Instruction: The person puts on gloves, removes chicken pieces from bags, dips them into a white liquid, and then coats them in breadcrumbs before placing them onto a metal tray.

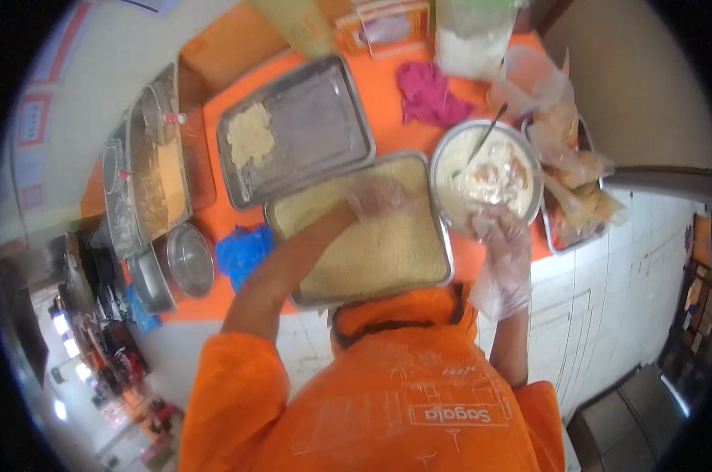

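A metal tray (385, 253) covered with pale yellow crumbs or flour lies right before me. My left hand (378, 197), in a clear plastic glove, is over the far part of this tray; blur hides its fingers and anything in them. To the right stands a round metal bowl (539, 203) of creamy white batter, with several browned, wet pieces (485, 174) in it. A dark-handled spoon (487, 134) leans in the batter. My right hand (503, 233), also gloved, is at the bowl's near rim with bent fingers; whether it grips anything is unclear.
Behind lies a grey tray (314, 130) with a patch of pale crumbs (251, 135). Plastic bags of food (574, 171) crowd a tray at right. A pink cloth (429, 94), a blue plastic bag (243, 253), metal pans (190, 259) and a flour container (474, 47) stand around.
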`<state>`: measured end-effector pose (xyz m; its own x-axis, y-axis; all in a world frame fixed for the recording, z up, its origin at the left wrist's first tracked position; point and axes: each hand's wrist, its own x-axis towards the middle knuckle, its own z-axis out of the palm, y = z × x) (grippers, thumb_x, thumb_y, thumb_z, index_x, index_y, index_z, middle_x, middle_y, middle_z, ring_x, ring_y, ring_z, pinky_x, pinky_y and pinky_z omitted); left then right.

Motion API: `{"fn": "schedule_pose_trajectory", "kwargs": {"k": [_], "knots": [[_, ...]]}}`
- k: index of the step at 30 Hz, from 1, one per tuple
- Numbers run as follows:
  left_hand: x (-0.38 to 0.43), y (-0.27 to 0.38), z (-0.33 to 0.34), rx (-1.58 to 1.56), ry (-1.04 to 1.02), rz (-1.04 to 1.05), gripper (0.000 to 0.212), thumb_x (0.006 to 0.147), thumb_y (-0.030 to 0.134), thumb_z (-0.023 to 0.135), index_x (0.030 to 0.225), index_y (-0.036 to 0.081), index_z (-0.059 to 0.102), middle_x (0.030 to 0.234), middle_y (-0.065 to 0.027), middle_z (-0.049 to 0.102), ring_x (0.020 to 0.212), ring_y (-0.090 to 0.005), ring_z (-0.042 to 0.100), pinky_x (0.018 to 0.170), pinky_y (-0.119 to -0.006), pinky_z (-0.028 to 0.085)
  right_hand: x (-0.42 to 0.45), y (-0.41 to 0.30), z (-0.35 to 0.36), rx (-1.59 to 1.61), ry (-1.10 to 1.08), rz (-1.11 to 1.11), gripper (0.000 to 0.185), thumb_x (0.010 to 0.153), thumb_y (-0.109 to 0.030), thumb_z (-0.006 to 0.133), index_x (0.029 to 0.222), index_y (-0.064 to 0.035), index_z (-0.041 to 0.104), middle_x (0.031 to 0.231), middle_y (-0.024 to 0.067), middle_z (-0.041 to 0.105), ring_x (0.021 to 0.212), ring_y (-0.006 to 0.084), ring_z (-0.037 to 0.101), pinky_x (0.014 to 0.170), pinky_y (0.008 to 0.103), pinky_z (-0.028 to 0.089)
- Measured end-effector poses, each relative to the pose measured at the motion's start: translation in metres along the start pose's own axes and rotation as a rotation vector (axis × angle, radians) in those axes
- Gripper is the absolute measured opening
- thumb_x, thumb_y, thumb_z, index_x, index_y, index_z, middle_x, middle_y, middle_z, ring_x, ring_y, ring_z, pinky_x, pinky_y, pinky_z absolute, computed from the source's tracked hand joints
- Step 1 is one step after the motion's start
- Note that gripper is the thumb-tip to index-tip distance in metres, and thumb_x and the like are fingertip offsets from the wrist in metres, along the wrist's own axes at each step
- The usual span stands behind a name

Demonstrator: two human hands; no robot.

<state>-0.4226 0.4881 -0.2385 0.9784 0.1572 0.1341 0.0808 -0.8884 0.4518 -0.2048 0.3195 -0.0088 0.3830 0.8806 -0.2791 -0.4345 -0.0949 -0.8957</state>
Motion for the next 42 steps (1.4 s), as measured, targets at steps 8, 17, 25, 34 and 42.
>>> {"fn": "schedule_pose_trajectory", "kwargs": {"k": [8, 17, 25, 34, 42], "knots": [[-0.012, 0.071, -0.013, 0.414, 0.339, -0.428, 0.019, 0.089, 0.027, 0.063, 0.078, 0.012, 0.063, 0.082, -0.0094, 0.061, 0.080, -0.0304, 0.059, 0.073, -0.045, 0.048, -0.012, 0.010, -0.006, -0.057, 0.028, 0.067, 0.019, 0.096, -0.011, 0.064, 0.110, 0.0024, 0.067, 0.106, 0.0125, 0.074, 0.094, 0.0139, 0.065, 0.085, 0.0306, 0.052], [-0.048, 0.099, -0.066, 0.094, 0.405, -1.233, 0.024, 0.091, 0.024, 0.060, 0.106, 0.009, 0.071, 0.103, -0.0171, 0.071, 0.099, -0.0380, 0.066, 0.088, -0.048, 0.052, -0.013, -0.015, -0.001, -0.073, 0.060, -0.016, 0.018, 0.095, -0.010, 0.064, 0.109, 0.0008, 0.068, 0.106, 0.0095, 0.071, 0.096, 0.0146, 0.065, 0.088, 0.0299, 0.052], [-0.066, 0.080, -0.058, -0.232, 0.046, -1.221, 0.052, 0.080, 0.034, 0.071, 0.123, 0.006, 0.067, 0.099, -0.0201, 0.073, 0.090, -0.0335, 0.071, 0.082, -0.044, 0.054, -0.015, 0.006, -0.004, -0.007, 0.067, -0.019, 0.014, 0.094, -0.006, 0.062, 0.105, 0.0003, 0.067, 0.103, 0.0083, 0.070, 0.093, 0.0149, 0.064, 0.088, 0.0301, 0.051], [-0.089, 0.106, -0.111, -0.570, 0.699, -1.265, 0.053, 0.090, 0.033, 0.068, 0.130, 0.001, 0.058, 0.088, -0.0019, 0.057, 0.076, -0.0192, 0.057, 0.065, -0.037, 0.048, -0.012, 0.022, -0.021, -0.072, 0.038, -0.046, 0.016, 0.093, -0.010, 0.067, 0.104, 0.0007, 0.068, 0.094, 0.0080, 0.070, 0.082, 0.0146, 0.062, 0.077, 0.0285, 0.049], [-0.109, -0.059, -0.191, -0.532, 0.793, -1.232, 0.053, 0.091, 0.034, 0.065, 0.132, 0.000, 0.060, 0.115, -0.0159, 0.067, 0.094, -0.0243, 0.064, 0.081, -0.037, 0.052, -0.010, 0.016, -0.003, -0.076, 0.039, -0.028, 0.016, 0.092, -0.012, 0.069, 0.104, -0.0010, 0.071, 0.091, 0.0058, 0.072, 0.081, 0.0127, 0.063, 0.077, 0.0276, 0.048]]}}
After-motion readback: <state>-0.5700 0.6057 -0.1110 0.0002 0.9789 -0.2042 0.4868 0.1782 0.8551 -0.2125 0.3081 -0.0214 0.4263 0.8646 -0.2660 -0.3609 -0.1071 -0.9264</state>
